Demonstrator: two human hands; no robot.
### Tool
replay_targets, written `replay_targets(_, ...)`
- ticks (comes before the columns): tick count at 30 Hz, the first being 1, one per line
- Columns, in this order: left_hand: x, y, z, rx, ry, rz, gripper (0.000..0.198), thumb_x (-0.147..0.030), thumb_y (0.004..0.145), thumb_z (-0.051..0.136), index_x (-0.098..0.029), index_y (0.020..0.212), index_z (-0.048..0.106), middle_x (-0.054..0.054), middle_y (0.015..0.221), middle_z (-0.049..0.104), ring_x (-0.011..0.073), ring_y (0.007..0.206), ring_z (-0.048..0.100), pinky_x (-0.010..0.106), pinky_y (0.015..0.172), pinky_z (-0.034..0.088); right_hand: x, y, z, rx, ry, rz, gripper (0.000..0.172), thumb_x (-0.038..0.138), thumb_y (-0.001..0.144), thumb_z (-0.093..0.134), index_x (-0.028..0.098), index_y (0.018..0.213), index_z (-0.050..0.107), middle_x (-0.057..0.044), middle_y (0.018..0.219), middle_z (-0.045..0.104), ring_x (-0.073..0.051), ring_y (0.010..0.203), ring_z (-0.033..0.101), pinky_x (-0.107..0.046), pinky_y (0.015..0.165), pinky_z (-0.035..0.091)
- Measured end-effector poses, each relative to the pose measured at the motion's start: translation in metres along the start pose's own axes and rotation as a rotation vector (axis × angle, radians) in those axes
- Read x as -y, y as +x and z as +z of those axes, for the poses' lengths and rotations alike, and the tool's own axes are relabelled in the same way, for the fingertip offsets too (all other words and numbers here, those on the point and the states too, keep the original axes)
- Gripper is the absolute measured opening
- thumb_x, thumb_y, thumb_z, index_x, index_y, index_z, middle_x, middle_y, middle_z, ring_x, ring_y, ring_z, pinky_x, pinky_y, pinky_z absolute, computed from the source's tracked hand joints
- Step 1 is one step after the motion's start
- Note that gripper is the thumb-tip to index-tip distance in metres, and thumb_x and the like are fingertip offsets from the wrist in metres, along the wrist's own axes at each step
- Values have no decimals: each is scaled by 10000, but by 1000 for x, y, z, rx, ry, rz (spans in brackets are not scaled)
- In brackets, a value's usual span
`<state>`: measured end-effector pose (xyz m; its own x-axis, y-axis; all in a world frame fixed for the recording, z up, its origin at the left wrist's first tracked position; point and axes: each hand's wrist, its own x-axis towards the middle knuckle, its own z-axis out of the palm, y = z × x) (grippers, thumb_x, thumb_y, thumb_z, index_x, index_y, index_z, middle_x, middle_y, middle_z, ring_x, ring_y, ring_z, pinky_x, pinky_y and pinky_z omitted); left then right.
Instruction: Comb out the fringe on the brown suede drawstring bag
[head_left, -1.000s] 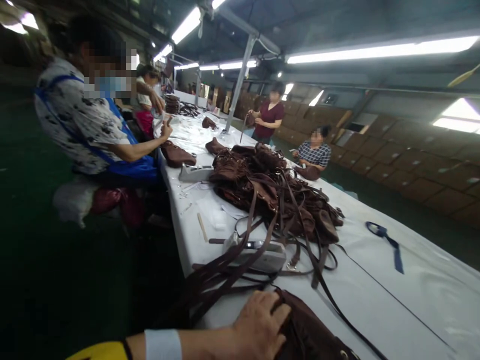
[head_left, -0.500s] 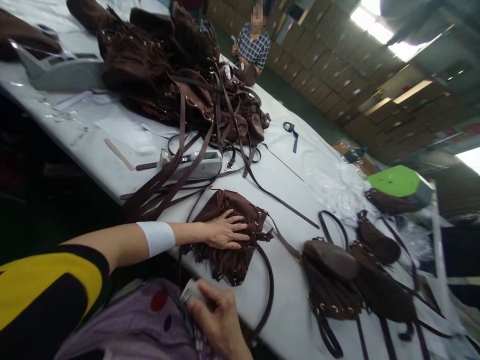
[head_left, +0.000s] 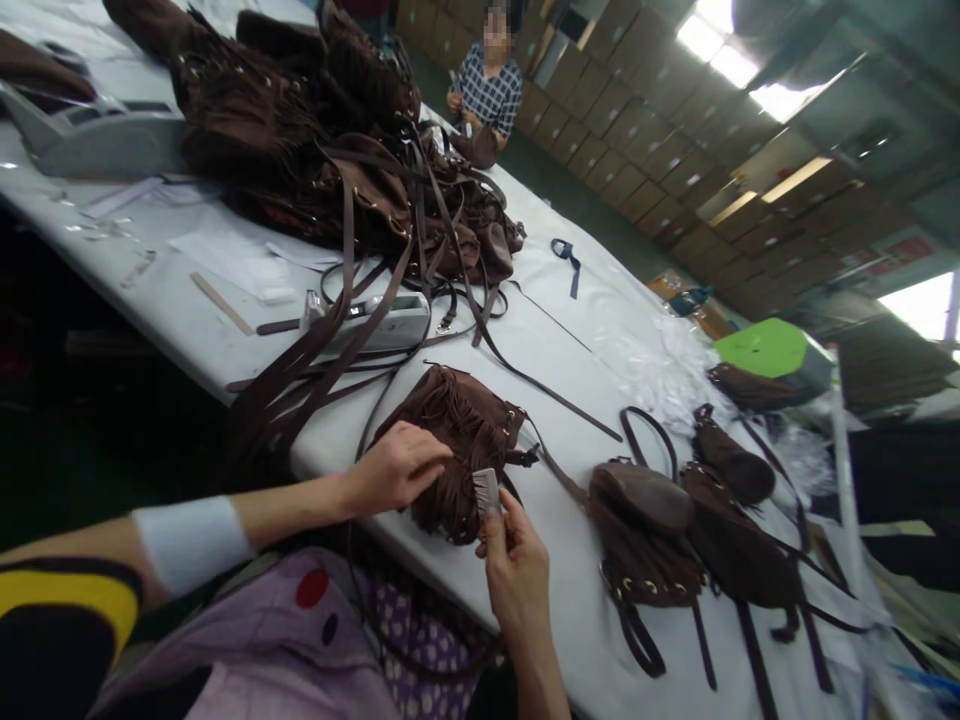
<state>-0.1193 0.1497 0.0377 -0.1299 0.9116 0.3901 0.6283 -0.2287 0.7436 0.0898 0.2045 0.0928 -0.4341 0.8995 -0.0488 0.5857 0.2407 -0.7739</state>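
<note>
A dark brown fringed bag [head_left: 480, 405] lies near the table's front edge. Above the left part of its fringe is my left hand [head_left: 397, 468], half curled, with a gap between thumb and fingers and nothing visible in it. My right hand [head_left: 516, 560] grips a small pale brush [head_left: 487, 488] between thumb and fingers. Its bristles face left, against or just over the fringe at the bag's right side; contact is hard to tell. A brown strap trails from the bag to the right.
A big heap of brown bags [head_left: 300, 150] covers the table's far left, straps hanging forward over a grey tape dispenser [head_left: 390, 325]. More brown bags [head_left: 645, 540] lie at right. Across the table [head_left: 540, 345] stands a person in a checked shirt [head_left: 487, 92]. Stacked cartons [head_left: 622, 130] line the back.
My left hand has lifted off the bag, drawn back and curled. My right hand has brought the brush from beside my lap up to the fringe.
</note>
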Motion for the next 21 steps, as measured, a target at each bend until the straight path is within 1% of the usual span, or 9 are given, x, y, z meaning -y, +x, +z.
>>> replay_targets(1, -4, -14, -5, -100, -104, -250, 213, -324, 902, 483, -184, 976, 625, 49, 857, 679, 178, 789, 635, 320, 771, 483, 0, 4, 4, 10, -32, -32, 440, 417, 892, 486, 150, 1224, 594, -71, 824, 698, -180, 609, 630, -281, 576, 505)
replay_targets(3, -8, -36, -9, -179, -307, -665, 289, -431, 882, 492, -170, 943, 600, -9, 652, 618, 133, 499, 568, 242, 486, 441, 1, 12, 14, 35, -102, -106, 370, 390, 884, 507, 178, 1158, 635, -78, 912, 712, -204, 747, 666, -291, 669, 512)
replay_targets(5, -8, -49, -6, -127, -452, -869, 362, -490, 842, 523, -164, 993, 565, -58, 551, 562, 105, 337, 463, 214, 350, 335, 3, 17, 23, 61, -155, -163, 310, 364, 885, 514, 194, 1104, 654, -71, 965, 714, -208, 826, 672, -284, 721, 502)
replay_targets(7, -8, -55, 1, -26, -516, -934, 404, -505, 810, 552, -154, 1010, 535, -69, 506, 556, 101, 287, 442, 195, 309, 282, 5, 20, 29, 76, -182, -198, 280, 349, 891, 516, 198, 1083, 652, -63, 970, 715, -202, 830, 674, -270, 719, 493)
replay_targets(10, -11, -57, 13, 145, -591, -994, 438, -521, 791, 559, -147, 1014, 510, -43, 488, 595, 112, 277, 469, 177, 294, 264, 4, 19, 31, 74, -191, -224, 270, 349, 901, 515, 196, 1088, 637, -55, 922, 715, -195, 785, 672, -263, 699, 486)
replay_targets(11, -13, -57, 17, 165, -625, -1011, 459, -528, 791, 556, -147, 1039, 495, -34, 500, 612, 111, 278, 473, 174, 296, 267, 2, 17, 31, 74, -192, -228, 270, 349, 905, 510, 195, 1091, 631, -54, 911, 713, -195, 772, 670, -266, 695, 485)
replay_targets(14, -15, -52, 28, 138, -723, -1064, 505, -549, 781, 556, -156, 1075, 434, -30, 532, 631, 101, 291, 469, 168, 301, 268, -3, 13, 31, 100, -187, -250, 279, 324, 928, 461, 181, 1110, 617, -71, 942, 704, -202, 798, 662, -284, 722, 486)
replay_targets(17, -15, -46, 39, 169, -753, -1098, 428, -568, 792, 509, -169, 931, 441, -44, 493, 586, 93, 303, 462, 161, 299, 261, -4, 16, 32, 136, -189, -274, 317, 285, 952, 396, 162, 1169, 591, -95, 1025, 685, -208, 875, 647, -296, 770, 483)
replay_targets(21, -13, -47, 44, 235, -744, -1038, 406, -600, 816, 434, -197, 775, 427, -66, 400, 507, 92, 265, 424, 158, 285, 238, 5, 28, 32, 127, -332, -348, 374, 208, 967, 319, 160, 1278, 522, -107, 1050, 655, -201, 891, 621, -285, 758, 466)
